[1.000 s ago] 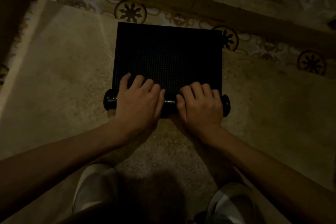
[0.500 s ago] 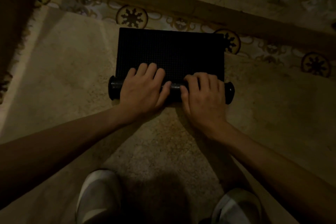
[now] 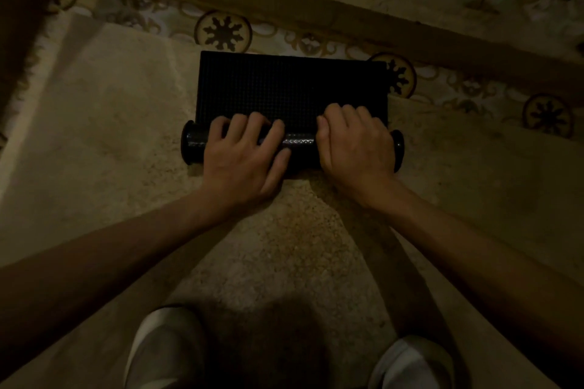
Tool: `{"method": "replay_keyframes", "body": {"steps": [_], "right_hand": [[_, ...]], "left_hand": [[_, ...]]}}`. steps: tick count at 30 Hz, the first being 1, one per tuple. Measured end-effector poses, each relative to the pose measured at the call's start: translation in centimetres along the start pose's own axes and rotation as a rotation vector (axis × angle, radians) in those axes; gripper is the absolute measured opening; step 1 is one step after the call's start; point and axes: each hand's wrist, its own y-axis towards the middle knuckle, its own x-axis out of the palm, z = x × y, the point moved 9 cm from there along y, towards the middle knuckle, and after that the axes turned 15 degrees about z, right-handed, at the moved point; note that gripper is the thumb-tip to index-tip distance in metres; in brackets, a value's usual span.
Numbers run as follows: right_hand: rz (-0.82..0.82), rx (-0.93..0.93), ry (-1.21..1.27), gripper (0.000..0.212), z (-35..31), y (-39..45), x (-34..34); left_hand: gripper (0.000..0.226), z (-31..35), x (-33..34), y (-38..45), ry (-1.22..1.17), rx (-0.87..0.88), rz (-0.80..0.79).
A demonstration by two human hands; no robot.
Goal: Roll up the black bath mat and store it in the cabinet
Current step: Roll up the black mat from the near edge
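The black bath mat (image 3: 290,85) lies on a beige rug, its near part wound into a thick roll (image 3: 300,144) that runs left to right. A short flat stretch of studded mat still extends beyond the roll toward the patterned border. My left hand (image 3: 243,158) presses on the left half of the roll, fingers curled over its top. My right hand (image 3: 355,144) grips the right half the same way. Both roll ends stick out past my hands. No cabinet is in view.
The beige rug (image 3: 110,136) has a patterned border with round dark motifs (image 3: 222,31) along its far edge. A brown band (image 3: 284,0) runs across beyond it. My two white shoes (image 3: 164,347) stand at the bottom of the view. The scene is dim.
Both hands have pushed the roll away from me. The roll has grown thicker and the flat part of the mat has become shorter.
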Motion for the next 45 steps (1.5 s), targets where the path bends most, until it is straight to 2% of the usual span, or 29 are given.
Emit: {"method": "replay_keyframes", "body": {"steps": [2,6,9,13,17,20,23,25,32,38,43,45], "right_hand": [[0.049,0.027,-0.058,0.04,0.2,0.2,-0.6],[0.094,0.033,-0.133,0.042,0.8,0.1,-1.3],[0.103,-0.036,-0.111,0.04,0.7,0.2,-1.0],[0.121,-0.062,-0.088,0.042,1.3,2.5,-0.1],[0.134,-0.055,-0.024,0.052,2.0,4.6,0.6],[0.142,-0.046,-0.047,0.047,2.1,4.8,0.7],[0.135,0.018,-0.021,0.037,2.5,3.4,0.7],[0.126,0.037,-0.007,0.039,2.6,2.5,0.9],[0.036,0.066,-0.106,0.044,3.3,5.6,3.0],[0.002,0.08,-0.053,0.052,4.2,7.3,3.9],[-0.152,0.086,0.003,0.069,5.4,9.8,5.5],[-0.263,0.077,0.02,0.072,5.7,10.4,6.6]], "left_hand": [[0.043,-0.3,0.6,1.7,0.025,0.045,-0.023],[0.045,-1.2,1.2,4.7,-0.01,-0.001,-0.051],[0.046,-1.7,0.9,4.9,-0.052,-0.045,0.0],[0.036,-2.2,0.3,4.9,-0.121,-0.101,0.071],[0.05,-1.9,1.2,4.0,-0.059,-0.046,0.051],[0.051,-2.1,2.0,5.6,-0.038,0.024,0.053],[0.051,-3.2,2.7,8.5,-0.032,-0.041,0.054],[0.052,-3.5,3.2,8.8,-0.041,-0.072,0.056],[0.049,-4.4,2.7,8.1,-0.082,-0.152,0.111],[0.064,-4.8,3.2,8.2,-0.03,-0.039,0.092],[0.071,-5.9,4.5,11.8,-0.048,-0.092,0.03],[0.077,-6.2,5.1,12.2,-0.065,-0.105,-0.012]]}}
